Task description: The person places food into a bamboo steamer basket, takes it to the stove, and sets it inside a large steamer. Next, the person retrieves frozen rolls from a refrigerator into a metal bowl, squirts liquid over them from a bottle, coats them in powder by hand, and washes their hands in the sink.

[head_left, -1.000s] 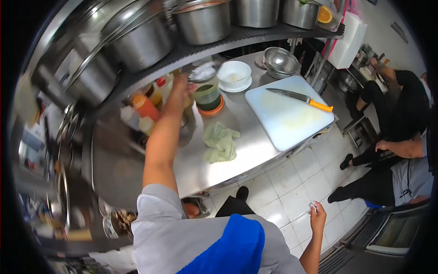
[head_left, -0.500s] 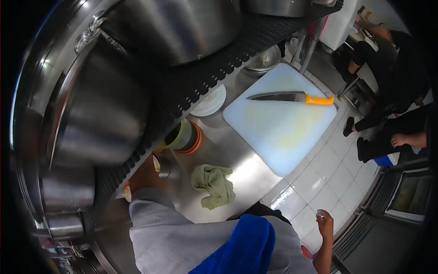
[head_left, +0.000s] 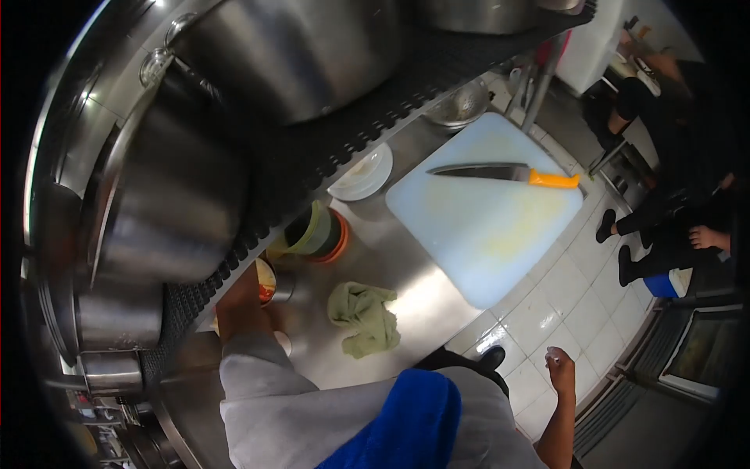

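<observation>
My left forearm [head_left: 239, 307] reaches beneath the black shelf, which hides the hand. Beside it are a metal container [head_left: 283, 286] and a round tub with red and orange contents [head_left: 266, 280], partly covered by the shelf. My right hand [head_left: 560, 370] hangs over the floor to the right, fingers curled around something small and pale that I cannot make out. A crumpled green cloth [head_left: 364, 319] lies on the steel counter [head_left: 406, 344] in front of me. Farther off, a knife with an orange handle [head_left: 553, 180] rests on a white cutting board [head_left: 476, 227].
Large steel pots [head_left: 168, 187] stand on a black perforated shelf [head_left: 312, 160] overhanging the counter. Stacked green and orange containers [head_left: 332, 234], white plates [head_left: 366, 176] and a colander [head_left: 461, 105] sit below it. Another person [head_left: 664, 156] in dark clothes is at the far right, over the tiled floor.
My left arm has shifted under the shelf, and more of the tub beside it shows. A dark shoe has appeared by the counter edge. The right hand stays curled, nearly in place.
</observation>
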The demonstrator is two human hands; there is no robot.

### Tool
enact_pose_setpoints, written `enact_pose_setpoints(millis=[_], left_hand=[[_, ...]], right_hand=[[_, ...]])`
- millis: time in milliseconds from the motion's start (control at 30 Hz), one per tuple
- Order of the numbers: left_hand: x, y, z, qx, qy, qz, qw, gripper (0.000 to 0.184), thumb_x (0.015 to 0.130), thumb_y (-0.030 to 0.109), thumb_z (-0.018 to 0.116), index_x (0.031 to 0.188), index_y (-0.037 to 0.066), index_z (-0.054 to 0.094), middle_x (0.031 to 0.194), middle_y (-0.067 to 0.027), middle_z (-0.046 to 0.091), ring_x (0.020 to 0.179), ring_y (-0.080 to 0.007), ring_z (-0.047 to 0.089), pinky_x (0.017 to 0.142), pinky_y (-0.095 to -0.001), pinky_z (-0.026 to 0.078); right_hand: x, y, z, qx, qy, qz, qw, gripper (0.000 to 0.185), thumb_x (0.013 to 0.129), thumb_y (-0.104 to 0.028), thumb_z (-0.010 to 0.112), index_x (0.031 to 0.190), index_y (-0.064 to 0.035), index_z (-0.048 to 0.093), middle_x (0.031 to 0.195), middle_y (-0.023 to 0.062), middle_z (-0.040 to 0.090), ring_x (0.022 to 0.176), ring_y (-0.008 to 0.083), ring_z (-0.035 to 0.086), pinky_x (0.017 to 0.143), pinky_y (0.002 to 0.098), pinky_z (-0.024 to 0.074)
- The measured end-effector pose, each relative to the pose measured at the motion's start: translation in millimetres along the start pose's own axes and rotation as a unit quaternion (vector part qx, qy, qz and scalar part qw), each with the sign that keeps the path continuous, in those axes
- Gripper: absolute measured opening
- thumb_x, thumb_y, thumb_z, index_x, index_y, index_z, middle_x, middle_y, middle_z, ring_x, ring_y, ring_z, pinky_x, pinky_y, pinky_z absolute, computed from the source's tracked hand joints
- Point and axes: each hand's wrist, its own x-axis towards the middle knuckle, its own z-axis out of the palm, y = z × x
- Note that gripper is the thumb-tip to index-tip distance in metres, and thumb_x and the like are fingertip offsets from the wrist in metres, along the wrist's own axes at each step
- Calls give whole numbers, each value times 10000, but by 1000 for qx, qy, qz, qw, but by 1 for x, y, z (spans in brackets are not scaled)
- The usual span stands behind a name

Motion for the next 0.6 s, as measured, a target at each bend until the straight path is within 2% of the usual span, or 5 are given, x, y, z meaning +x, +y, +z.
enact_pose_setpoints(millis=[67, 367, 400, 467, 600], left_hand=[[0, 5, 6, 9, 1, 9, 1000, 334, 857, 368, 487, 964, 60, 561, 802, -68, 600, 690, -196, 571, 584, -340, 474], [-62, 9, 41, 208, 145, 100, 962, 331, 861, 367, 484, 963, 64, 566, 803, -55, 605, 709, -198, 573, 605, -345, 474], [-73, 11, 39, 294, 166, 123, 933, 330, 861, 367, 483, 962, 64, 567, 804, -54, 606, 711, -199, 573, 608, -345, 474], [-89, 29, 20, 646, 114, 283, 700, 261, 839, 248, 472, 917, 35, 601, 938, -159, 607, 830, -294, 581, 751, -378, 447], [-160, 51, 49, 646, 131, 322, 680, 277, 884, 217, 413, 845, 8, 592, 919, -177, 601, 853, -326, 573, 737, -432, 447]], right_hand=[[6, -2, -13, 33, -17, 73, 997, 223, 762, -82, 588, 966, 5, 610, 835, 161, 631, 687, 226, 621, 633, 313, 485], [26, 75, -68, 42, -38, 16, 998, 218, 775, -77, 564, 974, 9, 594, 794, 143, 634, 621, 196, 619, 603, 300, 485], [30, 87, -80, 33, -36, 9, 999, 218, 778, -76, 559, 977, 10, 590, 790, 142, 634, 616, 194, 617, 600, 299, 485], [39, 116, -102, 49, -41, 2, 998, 218, 779, -63, 552, 981, 12, 584, 786, 142, 632, 626, 184, 620, 597, 300, 486], [49, 188, -151, 89, -18, 21, 996, 219, 771, -54, 554, 975, 18, 582, 788, 141, 630, 642, 180, 623, 615, 309, 491]])
